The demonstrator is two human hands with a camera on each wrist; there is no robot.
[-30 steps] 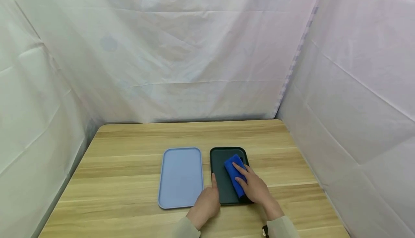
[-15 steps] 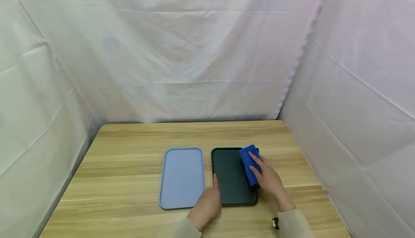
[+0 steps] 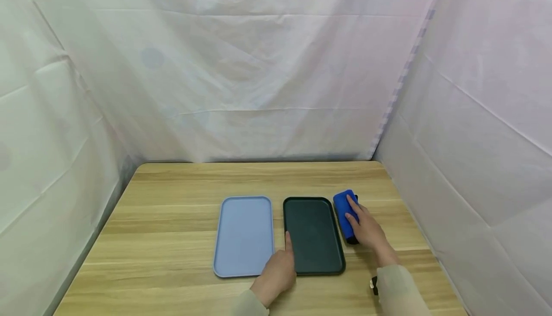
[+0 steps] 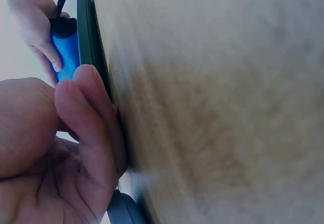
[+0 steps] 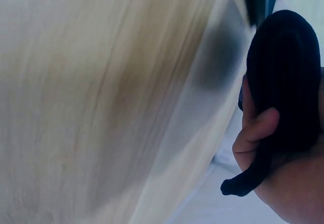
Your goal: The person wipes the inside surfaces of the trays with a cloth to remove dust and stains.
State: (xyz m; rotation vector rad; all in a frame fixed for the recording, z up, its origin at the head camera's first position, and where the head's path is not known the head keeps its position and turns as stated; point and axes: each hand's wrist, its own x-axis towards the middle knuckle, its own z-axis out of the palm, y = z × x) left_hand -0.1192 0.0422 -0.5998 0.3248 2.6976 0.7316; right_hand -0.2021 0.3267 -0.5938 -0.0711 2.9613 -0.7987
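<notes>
My right hand (image 3: 367, 227) grips a blue pouch-like thing (image 3: 343, 213) with a black end, just right of the dark green tray (image 3: 315, 244). Its rounded black end (image 5: 286, 72) and a short black strap show in the right wrist view, with a shadow on the tabletop beside it. The left hand (image 3: 277, 270) holds the dark green tray at its near left corner, index finger straight along the left rim. Curled fingers (image 4: 93, 128) lie against the tray's edge in the left wrist view. A light blue tray (image 3: 244, 239) lies just left of that hand.
Both trays lie flat, side by side, on a wood-grain table (image 3: 164, 225). White sheeting (image 3: 258, 67) hangs behind the table's far edge and along both sides. A dark band with a light face sits at the right cuff.
My right hand has moved the blue pouch-like thing rightward, from over the dark green tray to beyond its right rim. The left hand has stayed at the tray's corner.
</notes>
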